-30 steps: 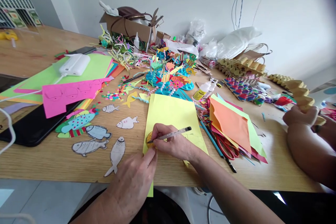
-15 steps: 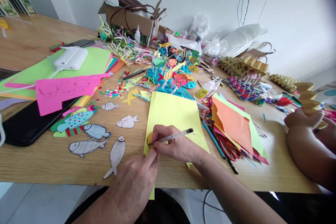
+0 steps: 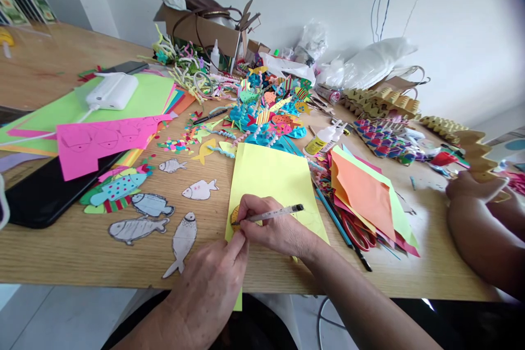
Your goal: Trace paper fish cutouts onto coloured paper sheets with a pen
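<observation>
My right hand (image 3: 266,224) is closed around a slim pen (image 3: 281,211) with a pale patterned barrel and a dark end. Its tip meets a small orange-yellow paper fish (image 3: 235,214) marked with dark dots, mostly hidden by my fingers. My left hand (image 3: 215,270) pinches that piece from below, thumb and finger touching my right hand. Both hands rest over a yellow paper sheet (image 3: 270,172), which reaches past the table's front edge. To the left lie several grey and white fish cutouts, among them a long grey fish (image 3: 183,238) and a white fish (image 3: 200,190).
A black phone-like slab (image 3: 36,194) and a pink sheet (image 3: 109,142) with drawn outlines lie left. Coloured paper (image 3: 363,186), red scissors (image 3: 356,232) and glue bottles (image 3: 324,139) sit right. Another person's hand (image 3: 473,186) holds an egg-carton piece (image 3: 473,153) at far right.
My hands stay nearly where they were, with the pen's back end shifted very slightly. At far right, the other person's hands and the egg-carton piece have moved a little.
</observation>
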Tool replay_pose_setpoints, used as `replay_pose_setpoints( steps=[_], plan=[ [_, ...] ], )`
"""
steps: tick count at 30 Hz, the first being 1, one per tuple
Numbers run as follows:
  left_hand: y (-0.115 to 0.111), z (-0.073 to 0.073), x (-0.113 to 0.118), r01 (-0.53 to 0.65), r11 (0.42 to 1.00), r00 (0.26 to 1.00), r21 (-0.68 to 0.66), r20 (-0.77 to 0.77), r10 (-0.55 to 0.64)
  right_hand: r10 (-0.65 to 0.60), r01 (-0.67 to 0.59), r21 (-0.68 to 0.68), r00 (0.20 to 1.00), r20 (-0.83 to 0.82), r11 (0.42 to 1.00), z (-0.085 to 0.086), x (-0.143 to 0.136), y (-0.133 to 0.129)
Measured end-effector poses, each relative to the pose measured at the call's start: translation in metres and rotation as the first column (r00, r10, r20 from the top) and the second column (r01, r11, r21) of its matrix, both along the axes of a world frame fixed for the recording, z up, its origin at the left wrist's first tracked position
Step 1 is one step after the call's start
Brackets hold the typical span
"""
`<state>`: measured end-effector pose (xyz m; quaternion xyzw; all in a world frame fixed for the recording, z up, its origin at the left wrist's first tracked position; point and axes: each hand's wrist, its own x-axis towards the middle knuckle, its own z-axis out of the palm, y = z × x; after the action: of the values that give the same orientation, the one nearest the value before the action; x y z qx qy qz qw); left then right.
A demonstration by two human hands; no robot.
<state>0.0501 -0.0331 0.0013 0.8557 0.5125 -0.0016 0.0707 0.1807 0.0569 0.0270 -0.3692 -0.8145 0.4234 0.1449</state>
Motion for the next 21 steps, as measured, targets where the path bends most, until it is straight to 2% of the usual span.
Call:
replay_pose_setpoints(
  steps=[4, 8, 12, 15, 19, 21],
  plan=[
    [0.002, 0.001, 0.0, -0.018, 0.999, 1.0, -0.038, -0.007, 0.018, -0.018, 0.014, -0.056, 0.997, -0.077, 0.998, 0.003, 0.003, 0.0],
    [0.002, 0.005, -0.001, -0.015, 0.996, 0.999, -0.09, -0.034, 0.012, -0.166, 0.159, -0.05, 0.959, -0.229, 0.986, 0.012, 0.013, -0.006],
    [0.002, 0.009, -0.002, -0.015, 0.992, 0.999, -0.123, -0.031, 0.012, -0.324, 0.358, 0.126, 0.918, -0.228, 0.925, 0.016, 0.027, -0.024],
    [0.009, 0.011, -0.008, -0.007, 0.994, 0.999, -0.109, 0.038, 0.011, -0.345, 0.386, 0.261, 0.919, -0.189, 0.885, 0.011, 0.037, -0.04],
    [0.031, 0.019, -0.023, -0.01, 0.999, 0.994, -0.046, 0.105, 0.015, -0.415, 0.449, 0.373, 0.893, -0.173, 0.812, 0.0, 0.055, -0.058],
    [0.045, 0.025, -0.029, 0.065, 0.996, 0.991, -0.063, 0.124, -0.057, -0.472, 0.506, 0.381, 0.862, -0.186, 0.774, -0.006, 0.063, -0.065]
  ],
)
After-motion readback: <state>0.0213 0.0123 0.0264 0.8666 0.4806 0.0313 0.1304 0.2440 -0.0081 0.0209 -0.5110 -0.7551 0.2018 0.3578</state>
